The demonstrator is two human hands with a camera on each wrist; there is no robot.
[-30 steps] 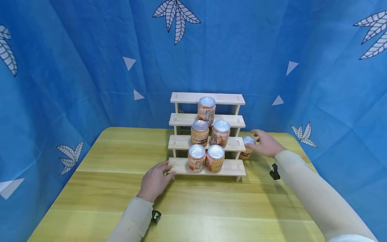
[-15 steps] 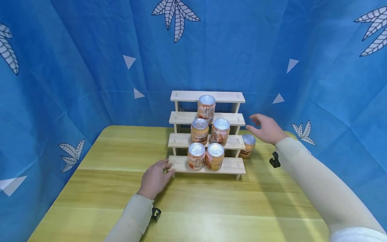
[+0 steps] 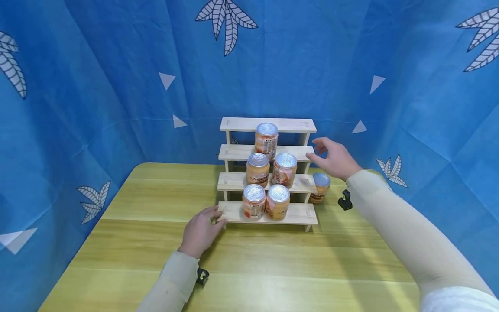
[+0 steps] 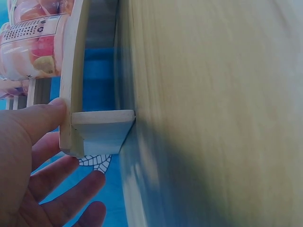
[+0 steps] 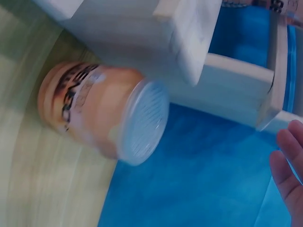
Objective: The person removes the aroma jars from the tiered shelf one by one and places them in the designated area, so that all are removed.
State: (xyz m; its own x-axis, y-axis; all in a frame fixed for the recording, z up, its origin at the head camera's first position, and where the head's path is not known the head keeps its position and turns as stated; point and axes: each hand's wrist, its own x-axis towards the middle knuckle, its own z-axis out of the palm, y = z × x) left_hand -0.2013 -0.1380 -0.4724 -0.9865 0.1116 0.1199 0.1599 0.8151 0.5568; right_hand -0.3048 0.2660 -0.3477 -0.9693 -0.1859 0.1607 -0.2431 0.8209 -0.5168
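A pale wooden stepped display rack (image 3: 300, 125) stands on the table. Its lowest board has its left end between the thumb and index finger of my left hand (image 3: 200, 233); the left wrist view shows the other fingers spread below that end. My right hand (image 3: 332, 159) is raised beside the right end of the second board from the top, fingers loosely bent around nothing. Below it, an orange jar with a silver lid (image 5: 94, 111) stands on the table against the rack's right side. Similar jars stand on the steps, among them a front left jar (image 3: 254, 203) and a front right jar (image 3: 278, 203).
The yellowish wooden table (image 3: 156, 208) ends just behind the rack. A blue curtain (image 3: 312, 65) with white leaves and triangles hangs behind and at both sides. Higher on the rack stand two middle jars and an upper jar (image 3: 267, 141); the top board bears none.
My right hand has left the jar on the table, risen, and moved left toward the rack's upper steps. The left hand stays at the lowest board; the jars on the rack have not moved.
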